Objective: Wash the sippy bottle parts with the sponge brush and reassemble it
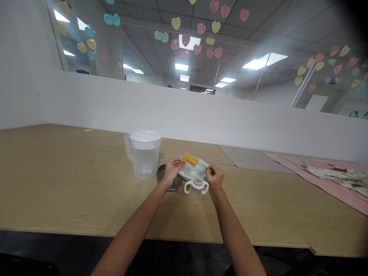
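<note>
Head view: the right hand (216, 177) pinches a sponge brush (191, 159) by its green handle, above a white plate (202, 173); the left hand (172, 170) is at the yellow end, its grip unclear. A two-handled bottle (196, 194) stands nearer on the tabletop (86, 191).

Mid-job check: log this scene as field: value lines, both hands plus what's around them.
Right hand: grips the green handle of a yellow sponge brush
Left hand: fingers by the sponge end; grip unclear
Bottle: upright, uncapped, two white handles
White plate: behind the bottle, small parts on it
Metal dish: partly hidden by left hand
Pitcher: lidded, left of the dish
</note>
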The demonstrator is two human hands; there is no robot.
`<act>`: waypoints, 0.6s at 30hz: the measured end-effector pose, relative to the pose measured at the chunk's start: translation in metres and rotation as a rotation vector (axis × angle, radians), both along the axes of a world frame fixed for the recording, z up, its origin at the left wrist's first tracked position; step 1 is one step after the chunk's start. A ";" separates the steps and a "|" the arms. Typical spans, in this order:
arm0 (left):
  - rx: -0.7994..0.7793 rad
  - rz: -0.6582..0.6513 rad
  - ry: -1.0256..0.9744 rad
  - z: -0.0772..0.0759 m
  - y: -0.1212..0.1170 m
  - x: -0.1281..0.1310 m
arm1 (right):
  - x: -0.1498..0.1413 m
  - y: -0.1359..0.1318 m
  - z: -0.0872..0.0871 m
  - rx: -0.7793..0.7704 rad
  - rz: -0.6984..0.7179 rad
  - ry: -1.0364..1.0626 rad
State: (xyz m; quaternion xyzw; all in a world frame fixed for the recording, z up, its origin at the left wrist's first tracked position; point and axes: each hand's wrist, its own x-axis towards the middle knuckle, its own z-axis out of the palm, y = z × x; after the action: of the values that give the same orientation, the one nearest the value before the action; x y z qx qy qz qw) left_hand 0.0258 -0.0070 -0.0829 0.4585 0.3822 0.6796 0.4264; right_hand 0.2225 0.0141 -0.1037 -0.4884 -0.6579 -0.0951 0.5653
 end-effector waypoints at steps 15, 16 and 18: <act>-0.011 -0.152 -0.319 0.006 0.008 -0.012 | 0.004 0.001 -0.001 -0.066 -0.173 0.042; -0.002 -0.115 -0.308 0.007 0.009 -0.013 | 0.004 0.001 -0.001 -0.089 -0.201 0.076; 0.009 -0.023 -0.243 0.008 0.008 -0.016 | 0.004 0.003 0.001 -0.135 -0.265 0.137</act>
State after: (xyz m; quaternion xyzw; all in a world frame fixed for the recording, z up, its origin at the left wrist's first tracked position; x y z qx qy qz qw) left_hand 0.0097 0.0013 -0.0747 0.3790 0.3195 0.7269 0.4753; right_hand 0.2269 0.0175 -0.1032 -0.6130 -0.5526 -0.0910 0.5573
